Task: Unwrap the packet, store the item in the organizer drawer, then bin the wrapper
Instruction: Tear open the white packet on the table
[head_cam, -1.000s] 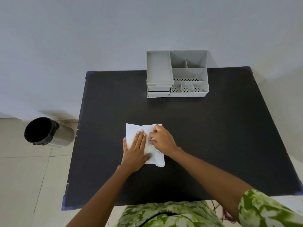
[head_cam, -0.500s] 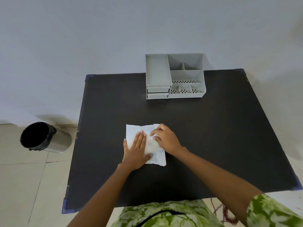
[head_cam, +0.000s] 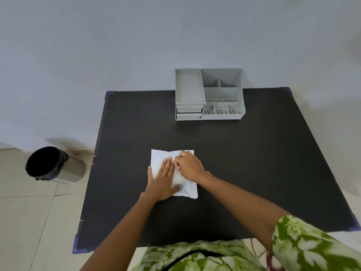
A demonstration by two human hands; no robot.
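A white paper packet [head_cam: 159, 159] lies flat on the black table [head_cam: 254, 163], near its middle. My left hand [head_cam: 163, 181] rests flat on the packet with fingers straight and together, pressing it down. My right hand [head_cam: 188, 165] is curled over the packet's upper right part, fingertips pinching at the wrapper beside the left fingertips. What is inside the packet is hidden. The grey organizer [head_cam: 209, 94] stands at the table's far edge, with two closed drawers [head_cam: 189, 112] at its front left.
A steel bin [head_cam: 52, 165] with a black liner stands on the tiled floor left of the table. A pale wall is behind the table. My green patterned clothing shows at the bottom edge.
My right hand has shifted slightly up and left on the packet, closing against the left fingertips. The left hand stays pressed on it. The view has tilted a little.
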